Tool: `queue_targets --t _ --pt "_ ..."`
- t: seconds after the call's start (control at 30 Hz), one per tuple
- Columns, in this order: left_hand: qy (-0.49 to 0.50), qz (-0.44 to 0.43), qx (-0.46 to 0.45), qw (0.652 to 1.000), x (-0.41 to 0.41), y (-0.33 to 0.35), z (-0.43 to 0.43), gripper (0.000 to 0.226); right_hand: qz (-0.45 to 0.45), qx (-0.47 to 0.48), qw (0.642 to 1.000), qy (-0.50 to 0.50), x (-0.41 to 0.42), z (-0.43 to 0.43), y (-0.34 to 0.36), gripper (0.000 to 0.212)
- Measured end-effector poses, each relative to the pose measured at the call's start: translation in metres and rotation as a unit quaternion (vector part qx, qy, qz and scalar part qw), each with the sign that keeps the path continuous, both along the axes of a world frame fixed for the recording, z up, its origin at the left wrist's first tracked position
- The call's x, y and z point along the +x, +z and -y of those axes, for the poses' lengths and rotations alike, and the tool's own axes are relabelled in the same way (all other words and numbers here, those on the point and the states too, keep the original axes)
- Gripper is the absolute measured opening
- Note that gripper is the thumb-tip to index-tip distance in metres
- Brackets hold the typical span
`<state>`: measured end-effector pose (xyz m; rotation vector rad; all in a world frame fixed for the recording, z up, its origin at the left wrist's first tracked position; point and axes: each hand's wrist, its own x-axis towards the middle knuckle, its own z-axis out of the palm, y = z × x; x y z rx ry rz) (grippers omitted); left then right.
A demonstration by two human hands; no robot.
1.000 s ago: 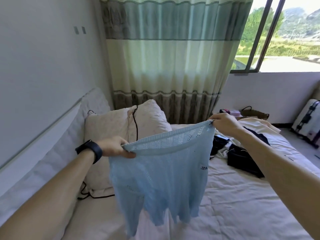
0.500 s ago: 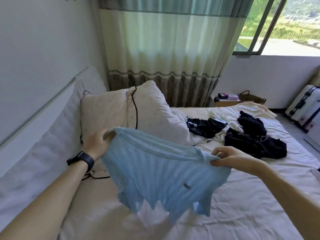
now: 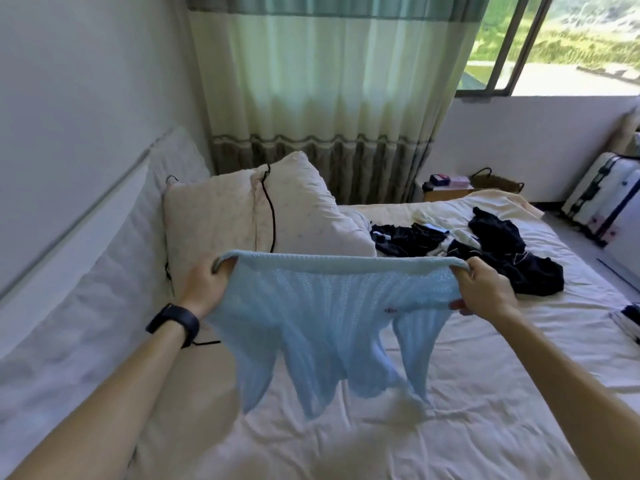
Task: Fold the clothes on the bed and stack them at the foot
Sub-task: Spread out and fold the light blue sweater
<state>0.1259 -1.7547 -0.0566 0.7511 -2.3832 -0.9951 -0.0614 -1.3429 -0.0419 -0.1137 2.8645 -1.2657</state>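
Observation:
A light blue knit garment (image 3: 329, 317) hangs stretched between my two hands above the white bed sheet (image 3: 485, 393). My left hand (image 3: 204, 285), with a black watch on its wrist, grips the garment's left top corner. At the right top corner my right hand (image 3: 485, 289) pinches the edge. The sleeves and lower part dangle, their tips close to the sheet. A pile of black clothes (image 3: 502, 258) with some white pieces lies on the bed beyond my right hand.
Two cream pillows (image 3: 263, 216) lean against the padded headboard at left, with a black cable (image 3: 270, 209) across them. A bedside table (image 3: 446, 188) and a basket stand by the curtain. A white suitcase (image 3: 606, 195) stands on the floor at right. Striped cloth (image 3: 628, 322) lies at the right edge.
The garment came down from chest height toward the bed and is now pulled taut and level between my hands. My view tilted down toward the bed.

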Motion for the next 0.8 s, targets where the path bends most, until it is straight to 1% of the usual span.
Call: queue_targets --t 0.03,0.1,0.2,0.27,0.33,0.4,0.47,0.53,0.6,0.7,0.73,0.8 --pt "-0.01 0.01 -0.046 0.999 0.003 0.005 -0.004 0.023 -0.007 -0.014 1.0 0.0 0.0 -0.006 0.005 0.032" --pt "-0.006 0.009 -0.134 0.991 0.011 0.019 -0.015 0.027 -0.071 -0.025 0.997 0.003 0.001 -0.02 0.015 0.024" --pt "0.024 -0.012 -0.22 0.975 0.025 0.039 -0.039 0.032 -0.16 -0.016 0.987 0.016 0.003 -0.048 0.024 0.02" --pt "0.038 -0.013 -0.242 0.969 0.039 0.045 -0.059 0.043 -0.178 -0.008 0.984 0.025 0.009 -0.071 0.025 0.016" --pt "0.062 -0.018 -0.227 0.972 0.058 0.044 -0.08 0.042 -0.183 -0.005 0.983 0.013 0.02 -0.091 0.021 0.018" --pt "0.108 -0.037 -0.162 0.98 0.075 0.034 -0.109 0.044 -0.189 -0.021 0.981 -0.023 0.037 -0.106 0.01 0.019" --pt "0.157 -0.071 -0.107 0.979 0.092 0.017 -0.142 0.044 -0.193 -0.063 0.978 -0.056 0.061 -0.114 -0.007 0.019" --pt "0.184 -0.097 -0.075 0.975 0.109 -0.001 -0.17 0.039 -0.186 -0.106 0.973 -0.08 0.084 -0.119 -0.024 0.016" --pt "0.205 -0.12 -0.052 0.97 0.129 -0.016 -0.187 0.038 -0.207 -0.144 0.962 -0.1 0.101 -0.126 -0.04 0.014" --pt "0.26 -0.172 -0.059 0.948 0.157 -0.02 -0.198 0.027 -0.281 -0.196 0.934 -0.098 0.118 -0.139 -0.054 0.022" --pt "0.275 -0.187 -0.073 0.94 0.163 -0.018 -0.2 0.027 -0.3 -0.206 0.927 -0.089 0.121 -0.141 -0.056 0.026" --pt "0.293 -0.203 -0.099 0.929 0.172 -0.013 -0.2 0.033 -0.325 -0.217 0.918 -0.071 0.121 -0.144 -0.058 0.029"
